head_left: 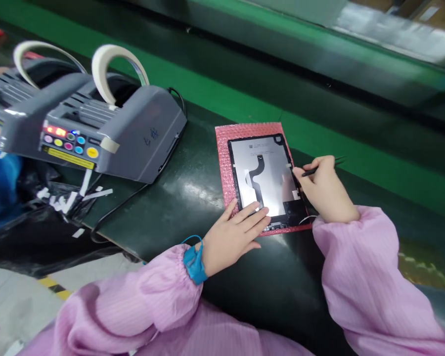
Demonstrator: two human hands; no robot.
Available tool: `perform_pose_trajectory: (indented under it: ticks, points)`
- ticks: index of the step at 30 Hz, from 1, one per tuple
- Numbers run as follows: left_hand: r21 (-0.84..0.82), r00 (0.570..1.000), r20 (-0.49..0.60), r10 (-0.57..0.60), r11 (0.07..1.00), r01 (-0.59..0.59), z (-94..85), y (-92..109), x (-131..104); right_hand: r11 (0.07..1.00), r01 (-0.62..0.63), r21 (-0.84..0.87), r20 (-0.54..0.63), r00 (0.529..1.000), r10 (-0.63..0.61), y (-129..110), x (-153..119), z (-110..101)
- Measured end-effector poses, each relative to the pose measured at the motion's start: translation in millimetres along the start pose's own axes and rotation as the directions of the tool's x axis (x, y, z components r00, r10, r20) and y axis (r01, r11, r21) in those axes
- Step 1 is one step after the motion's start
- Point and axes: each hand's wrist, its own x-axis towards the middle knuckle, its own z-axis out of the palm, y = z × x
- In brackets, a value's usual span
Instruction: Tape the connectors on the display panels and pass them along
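A flat tablet-like panel (274, 173) with a silver back, black edges and a dark ribbon cable (260, 166) lies on a pink bubble-wrap sheet (225, 173). My left hand (235, 237) rests palm down with fingers spread over the panel's lower left part; a blue wrist strap (195, 264) is round that wrist. At the panel's right edge, my right hand (324, 190) is closed round black tweezers (310, 171), their tips hidden near the fingers. Small pale tape pieces (295, 195) stick to the panel's right side.
Two grey tape dispensers (148, 133) with white tape rolls (102, 74) stand at the left on the dark green table (193, 198). A black cable (113, 207) and white tape scraps (68, 201) lie by them. An amber film (424, 264) is at the right.
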Motion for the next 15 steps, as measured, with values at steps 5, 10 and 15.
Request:
perform_pose_trajectory:
  ticks: [5, 10, 15]
  points:
    - [-0.048, 0.999, 0.011, 0.034, 0.998, -0.034, 0.1, -16, 7, 0.987, -0.013, 0.161, 0.034, 0.999, 0.007, 4, 15, 19]
    - [-0.050, 1.000, -0.026, 0.003, 0.999, -0.005, -2.7, -40, 32, 0.947, 0.124, 0.298, -0.099, 0.990, -0.099, 7, 45, 32]
    - [-0.063, 0.987, -0.120, -0.109, 0.993, 0.102, -5.9, -55, 59, 0.932, 0.243, 0.271, -0.294, 0.942, -0.161, 6, 107, 9]
